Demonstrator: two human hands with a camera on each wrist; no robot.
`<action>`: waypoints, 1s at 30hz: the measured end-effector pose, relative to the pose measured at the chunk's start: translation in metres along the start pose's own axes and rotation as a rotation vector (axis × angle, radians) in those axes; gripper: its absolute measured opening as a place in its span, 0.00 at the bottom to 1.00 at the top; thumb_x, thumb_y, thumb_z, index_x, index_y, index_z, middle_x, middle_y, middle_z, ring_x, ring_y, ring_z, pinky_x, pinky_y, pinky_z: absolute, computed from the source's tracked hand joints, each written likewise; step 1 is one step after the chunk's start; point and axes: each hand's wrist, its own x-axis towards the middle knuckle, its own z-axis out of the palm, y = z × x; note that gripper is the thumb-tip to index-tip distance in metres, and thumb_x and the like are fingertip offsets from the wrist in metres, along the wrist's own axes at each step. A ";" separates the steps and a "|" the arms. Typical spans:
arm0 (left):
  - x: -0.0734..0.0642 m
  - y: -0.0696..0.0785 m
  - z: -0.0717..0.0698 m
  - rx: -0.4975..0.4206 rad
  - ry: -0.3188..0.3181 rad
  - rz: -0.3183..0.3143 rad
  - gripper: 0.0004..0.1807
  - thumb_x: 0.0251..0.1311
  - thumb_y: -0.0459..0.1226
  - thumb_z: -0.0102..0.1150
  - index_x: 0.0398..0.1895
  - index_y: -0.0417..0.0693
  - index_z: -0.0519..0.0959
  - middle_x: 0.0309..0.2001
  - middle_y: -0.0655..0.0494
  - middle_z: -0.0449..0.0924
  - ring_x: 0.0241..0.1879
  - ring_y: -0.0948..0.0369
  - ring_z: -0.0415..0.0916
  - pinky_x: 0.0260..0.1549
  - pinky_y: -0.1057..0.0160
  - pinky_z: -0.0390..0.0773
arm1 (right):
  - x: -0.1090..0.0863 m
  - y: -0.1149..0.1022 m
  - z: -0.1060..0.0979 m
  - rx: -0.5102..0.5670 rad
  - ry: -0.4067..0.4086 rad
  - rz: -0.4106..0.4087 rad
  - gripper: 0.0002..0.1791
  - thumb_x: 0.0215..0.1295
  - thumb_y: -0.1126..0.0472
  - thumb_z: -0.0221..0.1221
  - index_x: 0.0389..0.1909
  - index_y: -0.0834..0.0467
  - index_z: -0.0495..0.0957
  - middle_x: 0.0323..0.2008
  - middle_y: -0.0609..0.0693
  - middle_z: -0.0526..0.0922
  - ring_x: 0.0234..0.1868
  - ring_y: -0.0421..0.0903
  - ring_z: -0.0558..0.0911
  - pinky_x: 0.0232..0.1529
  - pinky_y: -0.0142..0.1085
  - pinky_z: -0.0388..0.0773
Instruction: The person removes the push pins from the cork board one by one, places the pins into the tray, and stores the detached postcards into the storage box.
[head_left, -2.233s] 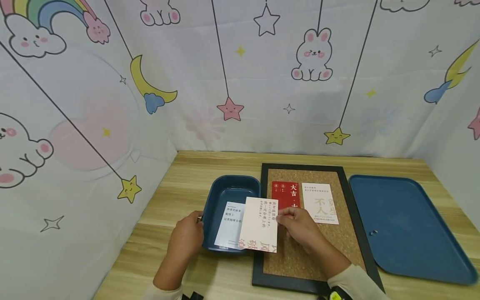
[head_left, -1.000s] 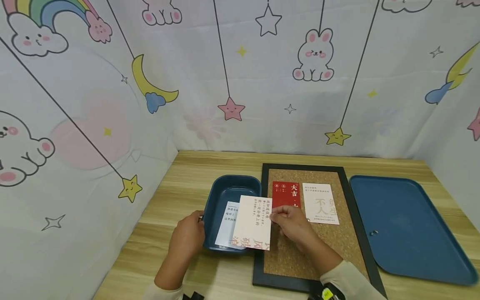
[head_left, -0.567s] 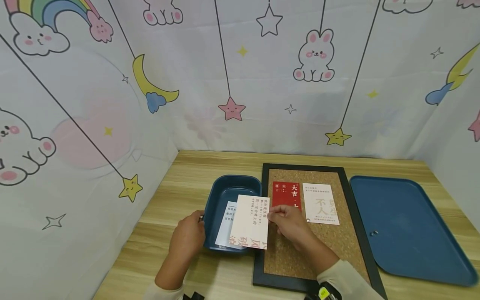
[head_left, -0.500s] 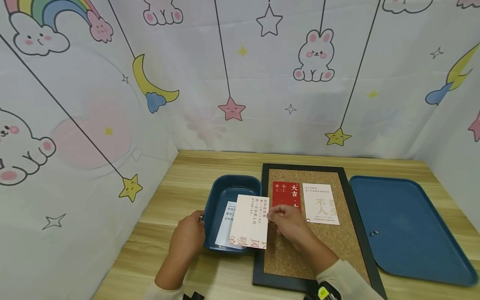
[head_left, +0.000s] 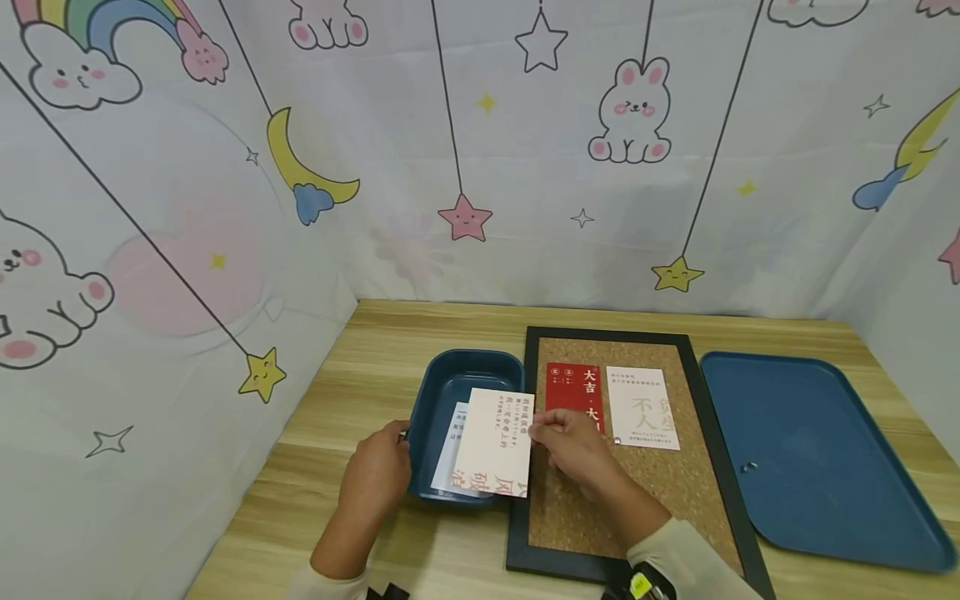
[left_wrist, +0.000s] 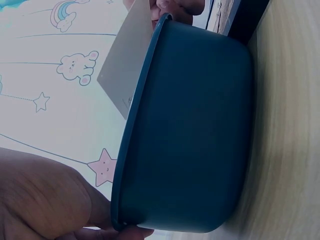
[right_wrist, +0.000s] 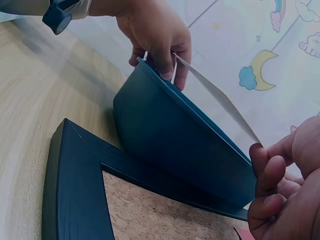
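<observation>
Right hand (head_left: 576, 442) pinches cream card (head_left: 495, 442) by edge; blue bin (head_left: 474, 365) left of grip, far end uncovered; corkboard (head_left: 585, 525) underneath; left hand (head_left: 377, 471) grips bin rim.

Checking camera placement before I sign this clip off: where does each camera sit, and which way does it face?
Head: worn on the head, facing forward and down over the blue box, held card, corkboard and tray; left hand and right hand show.
Left wrist: faces the box's outer side; left hand lower left, right hand at top.
Right wrist: faces across the corkboard's corner to the box; right hand at right, left hand at top.
Shared: both wrist views show the box and held card.
</observation>
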 end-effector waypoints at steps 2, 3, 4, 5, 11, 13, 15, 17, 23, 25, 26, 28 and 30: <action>0.000 0.000 0.000 -0.002 0.003 0.004 0.16 0.66 0.26 0.57 0.55 0.35 0.82 0.43 0.40 0.86 0.38 0.46 0.85 0.32 0.46 0.81 | 0.001 0.001 0.001 0.003 0.001 -0.003 0.13 0.69 0.61 0.63 0.49 0.64 0.82 0.35 0.53 0.86 0.29 0.48 0.78 0.29 0.38 0.75; 0.000 0.000 0.001 -0.003 0.004 0.006 0.16 0.66 0.26 0.57 0.55 0.35 0.82 0.43 0.40 0.86 0.38 0.46 0.85 0.32 0.46 0.81 | 0.001 0.001 0.002 0.002 0.002 -0.009 0.13 0.69 0.61 0.63 0.49 0.64 0.82 0.35 0.52 0.86 0.30 0.49 0.78 0.29 0.38 0.75; 0.000 0.000 0.001 -0.003 0.004 0.005 0.16 0.66 0.26 0.57 0.55 0.35 0.82 0.43 0.40 0.86 0.38 0.46 0.85 0.32 0.46 0.81 | 0.001 0.001 0.002 0.005 -0.001 -0.016 0.12 0.69 0.61 0.63 0.48 0.64 0.82 0.34 0.52 0.86 0.29 0.49 0.78 0.28 0.38 0.75; 0.000 0.000 0.002 -0.003 0.004 0.005 0.16 0.66 0.26 0.57 0.55 0.35 0.82 0.43 0.40 0.86 0.39 0.46 0.85 0.33 0.46 0.81 | 0.002 0.002 0.002 0.008 -0.009 -0.020 0.11 0.70 0.61 0.63 0.47 0.64 0.82 0.34 0.52 0.87 0.28 0.48 0.78 0.27 0.37 0.74; 0.000 0.000 0.002 0.004 0.005 0.014 0.16 0.66 0.26 0.57 0.55 0.34 0.81 0.42 0.40 0.86 0.38 0.45 0.85 0.32 0.46 0.81 | 0.002 0.003 0.000 0.030 -0.063 0.004 0.10 0.73 0.59 0.62 0.45 0.62 0.82 0.33 0.55 0.88 0.19 0.44 0.72 0.21 0.35 0.69; 0.000 0.000 0.002 0.008 0.011 0.018 0.15 0.66 0.26 0.57 0.55 0.34 0.81 0.42 0.40 0.86 0.37 0.45 0.85 0.32 0.46 0.81 | 0.001 0.003 0.000 0.029 -0.066 0.011 0.10 0.73 0.58 0.62 0.45 0.62 0.82 0.34 0.56 0.88 0.19 0.44 0.72 0.20 0.35 0.69; 0.000 0.000 0.002 0.012 0.010 0.011 0.16 0.66 0.26 0.57 0.55 0.34 0.81 0.42 0.39 0.86 0.37 0.46 0.85 0.32 0.46 0.81 | 0.001 0.002 0.000 0.023 -0.069 0.013 0.11 0.73 0.57 0.62 0.45 0.62 0.82 0.34 0.56 0.88 0.19 0.44 0.73 0.20 0.36 0.70; 0.000 0.001 0.003 0.013 0.004 -0.002 0.16 0.66 0.26 0.57 0.56 0.34 0.81 0.42 0.39 0.86 0.36 0.47 0.85 0.31 0.47 0.81 | 0.000 0.002 0.001 0.021 -0.071 0.014 0.11 0.73 0.57 0.62 0.45 0.62 0.82 0.34 0.56 0.88 0.19 0.44 0.73 0.20 0.36 0.70; 0.002 0.001 0.003 0.010 -0.019 -0.039 0.16 0.67 0.27 0.57 0.57 0.34 0.81 0.43 0.39 0.86 0.34 0.52 0.83 0.30 0.50 0.81 | 0.000 0.003 0.001 0.017 -0.064 0.019 0.11 0.73 0.57 0.62 0.45 0.62 0.82 0.33 0.55 0.88 0.19 0.44 0.73 0.20 0.35 0.70; 0.002 0.001 0.003 0.012 -0.020 -0.042 0.16 0.67 0.27 0.57 0.57 0.34 0.81 0.43 0.39 0.86 0.33 0.53 0.83 0.29 0.50 0.80 | 0.000 0.004 0.001 0.017 -0.063 0.023 0.11 0.73 0.57 0.62 0.46 0.62 0.82 0.33 0.55 0.88 0.19 0.44 0.73 0.19 0.35 0.70; 0.002 0.001 0.003 0.013 -0.021 -0.043 0.16 0.67 0.27 0.57 0.57 0.34 0.81 0.43 0.39 0.86 0.33 0.53 0.83 0.29 0.50 0.80 | 0.000 0.004 0.001 0.016 -0.062 0.025 0.11 0.73 0.57 0.62 0.46 0.62 0.82 0.33 0.55 0.88 0.19 0.44 0.73 0.19 0.35 0.70; 0.001 0.001 0.002 0.017 -0.021 -0.045 0.16 0.67 0.27 0.57 0.57 0.35 0.81 0.43 0.40 0.86 0.33 0.53 0.83 0.28 0.50 0.80 | 0.000 0.004 0.002 0.015 -0.062 0.030 0.12 0.73 0.56 0.62 0.46 0.61 0.82 0.33 0.55 0.88 0.19 0.44 0.73 0.19 0.35 0.70; 0.001 0.001 0.002 0.023 -0.022 -0.048 0.16 0.67 0.27 0.57 0.57 0.35 0.81 0.42 0.40 0.86 0.33 0.53 0.83 0.28 0.50 0.80 | 0.000 0.004 0.002 0.017 -0.062 0.035 0.12 0.73 0.56 0.62 0.46 0.61 0.82 0.34 0.55 0.88 0.19 0.44 0.73 0.19 0.35 0.69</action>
